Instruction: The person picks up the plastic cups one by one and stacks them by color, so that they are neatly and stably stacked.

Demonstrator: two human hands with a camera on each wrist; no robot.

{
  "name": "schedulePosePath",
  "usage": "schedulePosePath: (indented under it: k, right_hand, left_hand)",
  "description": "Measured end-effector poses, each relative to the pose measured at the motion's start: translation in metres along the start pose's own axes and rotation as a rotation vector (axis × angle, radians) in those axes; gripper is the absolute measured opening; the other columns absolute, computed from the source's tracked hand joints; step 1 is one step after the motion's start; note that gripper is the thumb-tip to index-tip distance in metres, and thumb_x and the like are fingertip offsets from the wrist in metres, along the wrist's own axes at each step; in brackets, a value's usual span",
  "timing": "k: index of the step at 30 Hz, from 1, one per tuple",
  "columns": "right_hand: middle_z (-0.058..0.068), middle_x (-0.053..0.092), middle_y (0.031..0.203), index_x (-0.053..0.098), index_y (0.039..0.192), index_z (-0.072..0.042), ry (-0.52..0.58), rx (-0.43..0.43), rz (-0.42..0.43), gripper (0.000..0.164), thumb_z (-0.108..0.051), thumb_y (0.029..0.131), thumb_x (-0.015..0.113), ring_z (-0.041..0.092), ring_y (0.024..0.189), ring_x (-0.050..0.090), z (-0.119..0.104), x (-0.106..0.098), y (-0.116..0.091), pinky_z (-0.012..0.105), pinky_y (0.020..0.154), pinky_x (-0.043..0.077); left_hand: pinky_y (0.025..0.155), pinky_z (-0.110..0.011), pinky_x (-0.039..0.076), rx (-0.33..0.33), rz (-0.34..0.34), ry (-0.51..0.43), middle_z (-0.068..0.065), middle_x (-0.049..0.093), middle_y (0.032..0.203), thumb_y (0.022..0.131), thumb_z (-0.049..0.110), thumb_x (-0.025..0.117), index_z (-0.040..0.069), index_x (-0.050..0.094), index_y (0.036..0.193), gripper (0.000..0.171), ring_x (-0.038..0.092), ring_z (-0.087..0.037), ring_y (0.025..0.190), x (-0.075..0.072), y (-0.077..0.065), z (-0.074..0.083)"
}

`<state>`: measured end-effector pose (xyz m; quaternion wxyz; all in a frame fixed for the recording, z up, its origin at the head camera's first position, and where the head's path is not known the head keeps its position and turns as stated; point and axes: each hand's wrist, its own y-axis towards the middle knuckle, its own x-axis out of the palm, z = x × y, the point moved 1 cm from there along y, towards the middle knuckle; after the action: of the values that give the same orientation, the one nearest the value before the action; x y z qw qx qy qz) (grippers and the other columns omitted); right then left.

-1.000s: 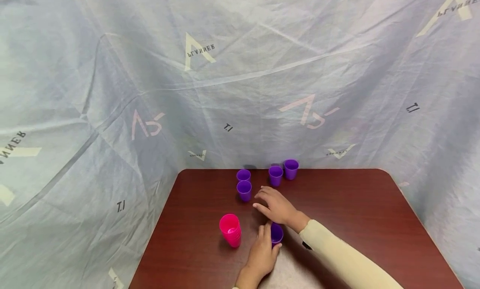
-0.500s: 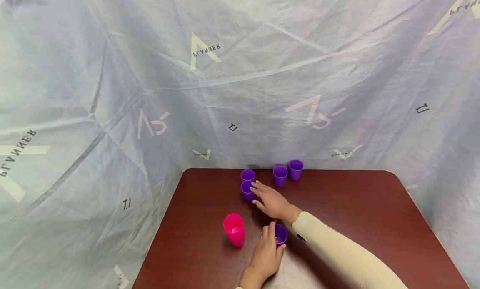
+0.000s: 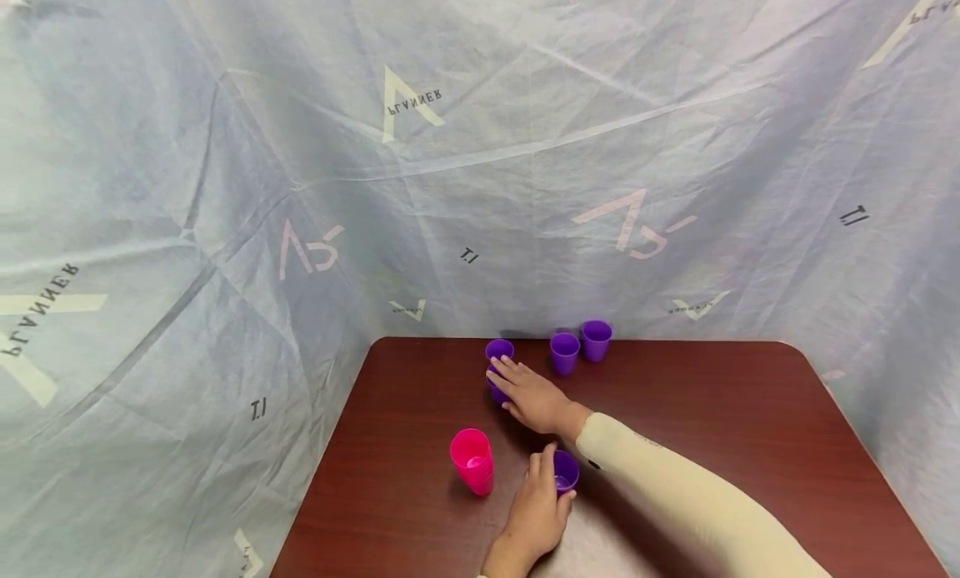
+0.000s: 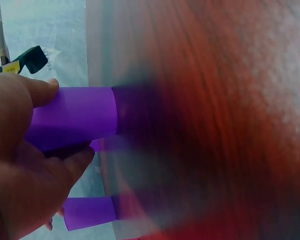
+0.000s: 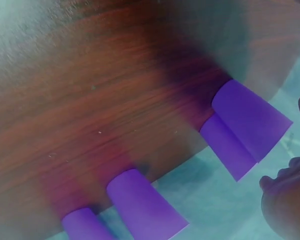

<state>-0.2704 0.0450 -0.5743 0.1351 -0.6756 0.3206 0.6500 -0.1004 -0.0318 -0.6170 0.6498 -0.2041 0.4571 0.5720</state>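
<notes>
My left hand [image 3: 534,511] grips a purple cup [image 3: 568,471] that stands upright near the front middle. In the left wrist view, the thumb and fingers lie on either side of this cup [image 4: 77,116]. My right hand [image 3: 531,397] reaches across to the back left, fingers extended over another purple cup [image 3: 496,392] and partly hiding it in the head view. The right wrist view has a gap between the fingers and that cup [image 5: 251,120]. Right behind it stands one more purple cup [image 3: 499,350].
Two purple cups, one [image 3: 564,355] slightly nearer than the other [image 3: 597,341], stand at the table's back edge. A stack of pink cups [image 3: 474,465] is left of my left hand. Grey printed cloth [image 3: 525,145] hangs behind and beside the brown table [image 3: 712,411].
My right hand has moved left and away from me, from above the left hand to the nearer back-left cup. The left hand keeps its grip on its cup. The head view has shifted slightly.
</notes>
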Motion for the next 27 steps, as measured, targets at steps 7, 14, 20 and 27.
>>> schedulePosePath:
  k: [7,14,20,27]
  right_hand:
    - [0.022,0.025,0.174,0.036,0.164,-0.007,-0.035,0.000,-0.031,0.065,-0.026,0.107,0.061,0.040,0.162,0.025,-0.001,0.002,0.010,0.051,0.130,0.029]
    - [0.023,0.026,0.174,0.036,0.164,-0.006,-0.034,0.013,-0.046,0.062,-0.022,0.108,0.059,0.041,0.162,0.025,0.002,0.009,0.017,0.051,0.130,0.029]
    - [0.022,0.025,0.174,0.036,0.164,-0.008,-0.006,0.029,-0.079,0.056,-0.016,0.111,0.050,0.040,0.163,0.024,0.003,0.015,0.016,0.051,0.131,0.029]
    - [0.020,0.024,0.175,0.035,0.165,-0.010,-0.022,0.038,-0.130,0.060,-0.003,0.106,0.045,0.039,0.164,0.020,0.000,0.016,0.015,0.049,0.132,0.026]
  left_hand:
    - [0.087,-0.039,0.060,-0.025,-0.030,-0.008,-0.011,0.056,0.131,0.095,0.023,0.077,0.004,0.036,0.157,0.077,0.067,-0.029,0.117,0.002,-0.001,-0.003]
    - [0.085,-0.037,0.060,-0.013,-0.032,0.004,-0.009,0.056,0.129,0.094,0.024,0.078,0.004,0.037,0.156,0.077,0.067,-0.028,0.115,0.002,0.000,-0.002]
    - [0.087,-0.036,0.060,-0.034,-0.056,0.012,-0.009,0.055,0.130,0.095,0.025,0.077,0.005,0.036,0.157,0.077,0.065,-0.027,0.118,0.003,0.000,-0.003]
    - [0.088,-0.036,0.060,-0.017,-0.030,0.017,-0.009,0.055,0.129,0.094,0.024,0.078,0.007,0.037,0.156,0.077,0.065,-0.027,0.118,0.002,0.000,-0.005]
